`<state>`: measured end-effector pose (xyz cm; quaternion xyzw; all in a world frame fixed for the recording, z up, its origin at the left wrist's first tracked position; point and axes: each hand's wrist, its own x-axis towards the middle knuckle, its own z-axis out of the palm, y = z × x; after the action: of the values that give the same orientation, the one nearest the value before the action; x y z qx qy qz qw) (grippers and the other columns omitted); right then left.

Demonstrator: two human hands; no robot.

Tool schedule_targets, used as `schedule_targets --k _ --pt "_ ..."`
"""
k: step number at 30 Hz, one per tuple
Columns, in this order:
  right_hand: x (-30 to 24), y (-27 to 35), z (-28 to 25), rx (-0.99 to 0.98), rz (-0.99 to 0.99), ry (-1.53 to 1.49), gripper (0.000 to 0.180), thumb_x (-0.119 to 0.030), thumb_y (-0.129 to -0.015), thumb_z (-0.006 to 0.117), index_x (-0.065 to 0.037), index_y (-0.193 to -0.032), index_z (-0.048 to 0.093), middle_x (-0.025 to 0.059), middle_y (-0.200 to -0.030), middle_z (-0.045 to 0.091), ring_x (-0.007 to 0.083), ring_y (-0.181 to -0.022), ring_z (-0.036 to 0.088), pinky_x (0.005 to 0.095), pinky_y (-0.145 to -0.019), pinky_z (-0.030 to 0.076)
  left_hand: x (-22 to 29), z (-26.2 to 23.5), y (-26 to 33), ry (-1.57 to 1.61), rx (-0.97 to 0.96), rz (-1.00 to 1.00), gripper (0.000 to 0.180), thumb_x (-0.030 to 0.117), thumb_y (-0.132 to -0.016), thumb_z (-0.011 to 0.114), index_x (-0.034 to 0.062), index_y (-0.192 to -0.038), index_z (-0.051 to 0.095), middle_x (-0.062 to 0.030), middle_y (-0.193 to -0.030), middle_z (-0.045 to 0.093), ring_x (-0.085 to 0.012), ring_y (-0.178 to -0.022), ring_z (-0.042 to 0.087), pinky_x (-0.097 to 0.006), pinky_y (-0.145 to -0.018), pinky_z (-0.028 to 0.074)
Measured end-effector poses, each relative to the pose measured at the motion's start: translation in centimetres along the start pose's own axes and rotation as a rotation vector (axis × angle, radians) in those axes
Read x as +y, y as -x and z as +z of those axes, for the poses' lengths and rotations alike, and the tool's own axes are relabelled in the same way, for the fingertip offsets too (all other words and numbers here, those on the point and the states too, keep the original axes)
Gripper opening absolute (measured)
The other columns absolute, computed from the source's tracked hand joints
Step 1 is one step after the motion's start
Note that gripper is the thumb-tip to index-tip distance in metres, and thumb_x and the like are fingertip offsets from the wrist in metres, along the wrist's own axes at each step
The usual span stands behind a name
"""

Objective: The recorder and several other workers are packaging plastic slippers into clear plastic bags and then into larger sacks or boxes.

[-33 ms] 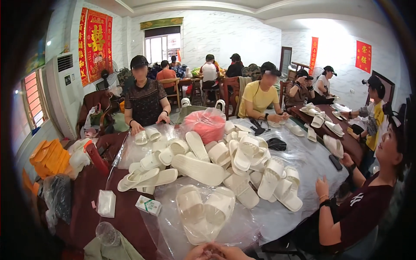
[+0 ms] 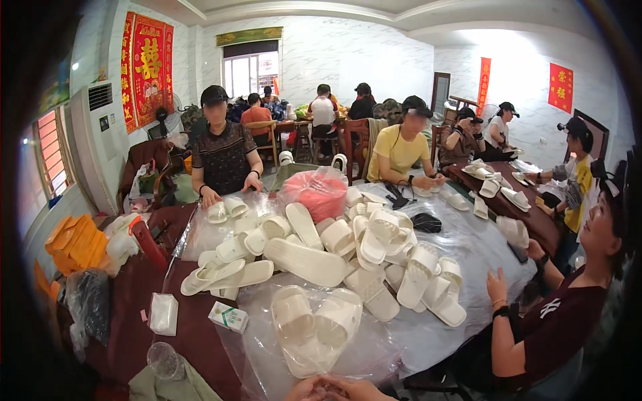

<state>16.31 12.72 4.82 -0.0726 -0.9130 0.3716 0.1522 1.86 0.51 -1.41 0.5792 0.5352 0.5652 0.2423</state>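
At the lower edge, my left hand (image 2: 306, 389) and my right hand (image 2: 351, 389) are together with curled fingers. What they hold, if anything, I cannot make out. Just beyond them lies a pair of cream slippers (image 2: 314, 344), soles down and side by side, with a clear plastic bag (image 2: 251, 361) spread about them. Whether the pair is inside the bag or on top of it I cannot tell. Farther out is a loose heap of cream slippers (image 2: 304, 260), some on their sides, some upside down.
A red bundle in clear plastic (image 2: 314, 194) stands behind the heap. To the left are a white tissue pack (image 2: 163, 314), a small white-green box (image 2: 227, 317) and a clear cup (image 2: 164, 361). Co-workers sit or stand around, one close at the right beside a dark flat object (image 2: 517, 252).
My hands and the slippers before me look the same. At the right, the slipper and the dark flat object near the co-worker's hand have shifted slightly.
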Motion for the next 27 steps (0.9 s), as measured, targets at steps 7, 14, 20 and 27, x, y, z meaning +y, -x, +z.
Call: schedule_targets --k 7,14,20,27 --pt "0.7 -0.8 1.4 0.099 -0.32 0.408 0.04 -0.017 -0.079 0.057 -0.009 -0.118 0.052 0.0094 -0.105 0.057 0.0256 -0.086 0.059 0.0343 -0.07 0.05 4.4 -0.7 -2.1 0.539 0.012 -0.426 0.037 0.028 -0.087 0.057 0.0043 -0.114 0.05 -0.0011 -0.092 0.052 -0.0111 -0.081 0.052 -0.024 -0.072 0.044" --pt "-0.4 -1.6 1.5 0.163 -0.293 0.394 0.027 -0.017 -0.074 0.059 -0.006 -0.097 0.057 0.008 -0.094 0.057 0.024 -0.08 0.058 0.0328 -0.066 0.049 -1.9 -0.9 1.7 0.828 -0.005 -0.748 0.045 0.032 -0.087 0.058 0.0065 -0.121 0.046 -0.0021 -0.101 0.056 -0.0097 -0.082 0.055 -0.021 -0.068 0.045" --pt "-0.2 -1.9 2.2 0.163 -0.119 0.143 0.014 -0.017 -0.08 0.059 -0.005 -0.088 0.057 0.0071 -0.076 0.061 0.0234 -0.066 0.06 0.0331 -0.055 0.047 -0.1 0.5 1.2 0.171 0.192 -0.205 0.028 0.022 -0.089 0.054 0.0061 -0.112 0.052 -0.0047 -0.09 0.062 -0.0132 -0.075 0.059 -0.028 -0.068 0.051" --pt "3.7 -0.3 5.9 0.331 0.491 -0.806 0.015 -0.018 -0.09 0.053 -0.003 -0.089 0.058 0.008 -0.073 0.064 0.0154 -0.059 0.06 0.0263 -0.05 0.046 -2.5 2.0 0.7 1.096 0.366 -0.779 0.03 0.028 -0.092 0.045 0.0031 -0.098 0.059 -0.0085 -0.092 0.062 -0.0203 -0.087 0.059 -0.036 -0.084 0.048"
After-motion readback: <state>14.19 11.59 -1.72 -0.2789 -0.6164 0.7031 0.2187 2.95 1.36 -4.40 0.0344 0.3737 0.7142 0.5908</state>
